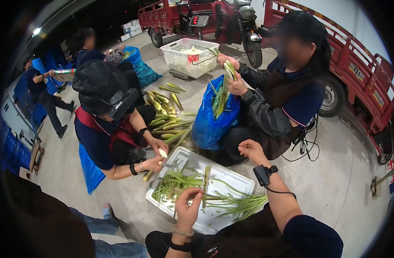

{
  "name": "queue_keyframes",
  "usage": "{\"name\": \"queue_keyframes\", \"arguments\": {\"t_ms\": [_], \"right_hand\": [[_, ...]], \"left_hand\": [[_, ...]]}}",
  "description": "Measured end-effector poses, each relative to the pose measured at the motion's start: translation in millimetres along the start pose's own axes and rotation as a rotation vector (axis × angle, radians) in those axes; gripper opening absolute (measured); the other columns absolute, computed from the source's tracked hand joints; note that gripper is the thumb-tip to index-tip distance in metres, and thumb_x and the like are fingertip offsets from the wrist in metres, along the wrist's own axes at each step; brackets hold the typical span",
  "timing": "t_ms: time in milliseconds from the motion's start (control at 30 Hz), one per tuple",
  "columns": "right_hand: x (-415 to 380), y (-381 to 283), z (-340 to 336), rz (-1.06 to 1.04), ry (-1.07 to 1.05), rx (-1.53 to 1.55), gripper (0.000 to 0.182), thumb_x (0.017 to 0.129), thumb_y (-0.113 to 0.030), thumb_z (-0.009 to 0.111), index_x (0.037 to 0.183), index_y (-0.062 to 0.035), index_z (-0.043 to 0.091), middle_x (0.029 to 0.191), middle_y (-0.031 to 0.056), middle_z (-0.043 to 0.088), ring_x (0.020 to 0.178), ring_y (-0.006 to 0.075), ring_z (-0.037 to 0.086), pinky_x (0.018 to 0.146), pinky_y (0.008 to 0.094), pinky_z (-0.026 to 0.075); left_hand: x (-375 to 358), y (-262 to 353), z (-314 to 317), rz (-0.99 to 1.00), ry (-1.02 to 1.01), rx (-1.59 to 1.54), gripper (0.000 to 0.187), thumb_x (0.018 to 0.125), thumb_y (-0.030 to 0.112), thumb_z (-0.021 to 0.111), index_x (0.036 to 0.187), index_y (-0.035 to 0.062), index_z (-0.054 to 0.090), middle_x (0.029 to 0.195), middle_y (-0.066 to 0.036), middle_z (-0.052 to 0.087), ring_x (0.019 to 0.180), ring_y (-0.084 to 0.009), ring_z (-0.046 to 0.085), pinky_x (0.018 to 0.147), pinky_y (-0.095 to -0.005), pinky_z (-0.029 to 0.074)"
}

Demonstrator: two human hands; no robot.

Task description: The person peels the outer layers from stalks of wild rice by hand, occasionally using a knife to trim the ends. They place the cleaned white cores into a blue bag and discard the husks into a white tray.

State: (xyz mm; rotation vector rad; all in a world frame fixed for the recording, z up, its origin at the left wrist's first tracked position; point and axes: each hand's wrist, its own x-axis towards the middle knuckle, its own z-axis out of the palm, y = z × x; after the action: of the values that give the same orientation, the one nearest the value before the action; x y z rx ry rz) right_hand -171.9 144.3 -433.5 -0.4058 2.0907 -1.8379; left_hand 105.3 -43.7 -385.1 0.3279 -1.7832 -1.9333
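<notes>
My left hand (189,210) is raised over the near side of the white tray (244,184), thumb and forefinger pinched on a thin green stem. Long green stalks (244,203) fan out to its right across the tray. Shorter green pieces (173,185) lie heaped on the tray's left part, and a thicker stalk (206,180) crosses its middle. Beyond the tray's right edge, my right hand (251,150) hangs in the air with curled fingers; whether anything small is between them is too small to tell.
A co-worker (113,124) at left holds a pale peeled stalk. Another (287,94) at right handles leafy stalks over a blue bag (214,124). Unpeeled stalks (167,122) lie on the floor, with a white crate (190,64) behind. Red three-wheelers (356,86) stand farther back.
</notes>
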Motion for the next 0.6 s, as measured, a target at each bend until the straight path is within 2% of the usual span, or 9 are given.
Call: {"name": "queue_keyframes", "arguments": {"t_ms": [233,300,400,600], "right_hand": [[3.3,7.6,1.4,-0.015,0.005,-0.005,0.011,0.082,-0.009,0.069,0.090,-0.0027,0.063,0.074,0.0015,0.062,0.066,0.0085,0.059,0.060,0.0217,0.046],[6.6,13.0,3.7,-0.177,0.012,-0.032,0.010,0.082,-0.007,0.068,0.090,-0.0020,0.064,0.074,0.0017,0.062,0.066,0.0088,0.058,0.061,0.0225,0.047],[1.8,6.0,5.2,-0.107,0.015,-0.026,0.009,0.083,-0.004,0.066,0.090,-0.0002,0.062,0.075,0.0031,0.062,0.070,0.0091,0.058,0.063,0.0232,0.047],[3.3,9.5,2.8,-0.123,0.043,-0.091,0.008,0.083,-0.002,0.066,0.090,-0.0001,0.062,0.075,0.0025,0.061,0.069,0.0087,0.057,0.064,0.0221,0.047]], "left_hand": [[2.8,-16.9,6.6,0.027,-0.069,0.083,0.014,0.087,-0.001,0.059,0.101,-0.0020,0.060,0.093,-0.009,0.065,0.085,-0.0138,0.062,0.077,-0.0263,0.051],[0.0,-17.3,10.8,0.016,-0.066,0.131,0.015,0.087,0.000,0.059,0.102,-0.0025,0.060,0.093,-0.009,0.065,0.086,-0.0150,0.063,0.077,-0.0262,0.051],[-3.3,-19.4,19.9,0.008,-0.096,0.123,0.013,0.087,0.001,0.060,0.099,-0.0012,0.062,0.091,-0.007,0.066,0.083,-0.0120,0.063,0.075,-0.0243,0.050],[-13.2,-33.5,28.2,0.033,-0.161,0.198,0.014,0.085,0.002,0.062,0.099,-0.0003,0.063,0.089,-0.007,0.068,0.080,-0.0128,0.063,0.073,-0.0241,0.050]]}}
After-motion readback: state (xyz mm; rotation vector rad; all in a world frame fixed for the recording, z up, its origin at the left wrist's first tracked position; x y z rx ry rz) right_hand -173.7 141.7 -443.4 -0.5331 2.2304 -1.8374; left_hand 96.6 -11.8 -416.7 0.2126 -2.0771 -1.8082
